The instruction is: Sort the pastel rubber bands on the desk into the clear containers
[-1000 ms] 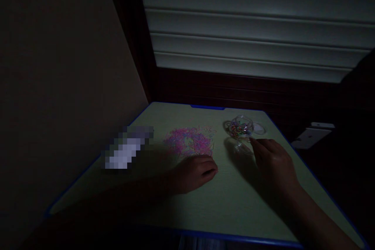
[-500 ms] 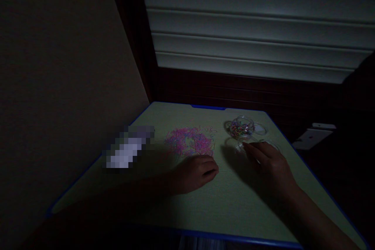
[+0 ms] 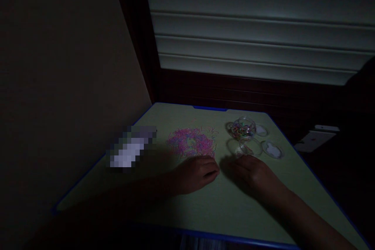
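Observation:
A loose pile of thin, small bands (image 3: 191, 140), mostly pink with some blue and purple, lies on the table. My left hand (image 3: 197, 174) rests at the pile's near edge, its fingers curled together; whatever they hold, if anything, is hidden. To its right, my right hand (image 3: 249, 170) is low over the table with fingers drawn together, pointing left and dim in shadow. Just beyond it stands an open clear jar (image 3: 249, 146) with a little something at its bottom. A second clear jar (image 3: 244, 127), holding multicoloured bands, is behind that one.
Two round lids (image 3: 273, 150) lie right of the jars. A pixelated object (image 3: 130, 148) sits at the table's left edge, near the wall. The pale table (image 3: 234, 207) has a blue rim. A white box (image 3: 315, 140) is beyond its right side.
My right hand has come away from the near clear jar, moving left and towards me, uncovering the jar and a lid. My left hand has hardly moved. The view has shifted slightly.

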A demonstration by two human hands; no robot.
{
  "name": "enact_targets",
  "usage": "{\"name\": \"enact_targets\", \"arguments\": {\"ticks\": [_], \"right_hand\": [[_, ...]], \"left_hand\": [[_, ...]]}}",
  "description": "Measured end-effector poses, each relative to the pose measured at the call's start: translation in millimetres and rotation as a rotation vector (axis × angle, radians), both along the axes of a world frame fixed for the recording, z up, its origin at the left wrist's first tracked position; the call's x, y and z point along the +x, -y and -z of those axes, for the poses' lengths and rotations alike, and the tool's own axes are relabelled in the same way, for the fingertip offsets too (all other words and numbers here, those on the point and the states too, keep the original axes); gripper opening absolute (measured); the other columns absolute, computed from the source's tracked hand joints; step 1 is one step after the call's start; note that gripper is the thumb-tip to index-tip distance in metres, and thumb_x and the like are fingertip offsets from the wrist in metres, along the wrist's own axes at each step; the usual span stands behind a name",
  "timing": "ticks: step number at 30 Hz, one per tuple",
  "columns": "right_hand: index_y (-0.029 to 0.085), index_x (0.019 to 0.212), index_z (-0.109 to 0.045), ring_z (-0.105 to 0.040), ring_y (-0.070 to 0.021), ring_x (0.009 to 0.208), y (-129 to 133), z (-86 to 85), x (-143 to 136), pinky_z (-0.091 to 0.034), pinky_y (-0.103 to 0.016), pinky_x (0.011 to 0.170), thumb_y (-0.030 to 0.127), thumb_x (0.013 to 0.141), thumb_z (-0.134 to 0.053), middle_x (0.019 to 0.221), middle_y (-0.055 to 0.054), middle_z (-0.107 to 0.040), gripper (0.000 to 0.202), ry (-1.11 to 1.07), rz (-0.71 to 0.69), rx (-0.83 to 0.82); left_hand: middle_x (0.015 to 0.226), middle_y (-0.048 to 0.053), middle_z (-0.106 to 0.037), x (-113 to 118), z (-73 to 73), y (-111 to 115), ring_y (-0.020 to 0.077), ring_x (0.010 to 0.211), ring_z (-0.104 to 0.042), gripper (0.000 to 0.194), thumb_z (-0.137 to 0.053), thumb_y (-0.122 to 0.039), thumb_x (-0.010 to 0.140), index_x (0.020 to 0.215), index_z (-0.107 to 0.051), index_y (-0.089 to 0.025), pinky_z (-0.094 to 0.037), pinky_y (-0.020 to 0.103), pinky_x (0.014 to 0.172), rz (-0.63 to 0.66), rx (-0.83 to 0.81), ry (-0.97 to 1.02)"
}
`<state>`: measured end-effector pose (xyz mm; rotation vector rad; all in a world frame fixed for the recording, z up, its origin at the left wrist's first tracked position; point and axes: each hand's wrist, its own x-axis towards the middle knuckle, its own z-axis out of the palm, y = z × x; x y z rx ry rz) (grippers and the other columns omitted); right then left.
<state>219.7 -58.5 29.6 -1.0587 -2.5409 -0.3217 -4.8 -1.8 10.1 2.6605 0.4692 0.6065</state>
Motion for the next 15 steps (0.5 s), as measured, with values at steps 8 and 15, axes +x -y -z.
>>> {"name": "enact_targets", "arguments": {"ticks": [8, 15], "right_hand": [[0.014, 0.095, -0.066, -0.055, -0.0159, 0.068, 1, 0.2, 4, -0.044, -0.028, 0.062, 0.012, 0.085, -0.051, 0.074, -0.006, -0.063, 0.018, -0.006, 0.036, 0.027], [0.013, 0.099, -0.066, -0.056, -0.0163, 0.068, 2, -1.0, 5, -0.044, -0.029, 0.063, 0.012, 0.084, -0.051, 0.075, -0.007, -0.063, 0.02, 0.015, 0.03, 0.03]], "left_hand": [[0.082, 0.002, -0.059, -18, -16.1, -17, 0.0115, 0.074, -0.054, 0.014, -0.046, -0.016, 0.089, 0.084, -0.059, -0.016, -0.039, 0.021, 0.068, -0.013, -0.036, -0.134], [0.069, -0.001, -0.053, -52, -48.6, -26, 0.0118, 0.064, -0.049, 0.013, -0.053, -0.016, 0.081, 0.068, -0.053, -0.016, -0.036, 0.023, 0.061, -0.081, -0.125, -0.452]]}}
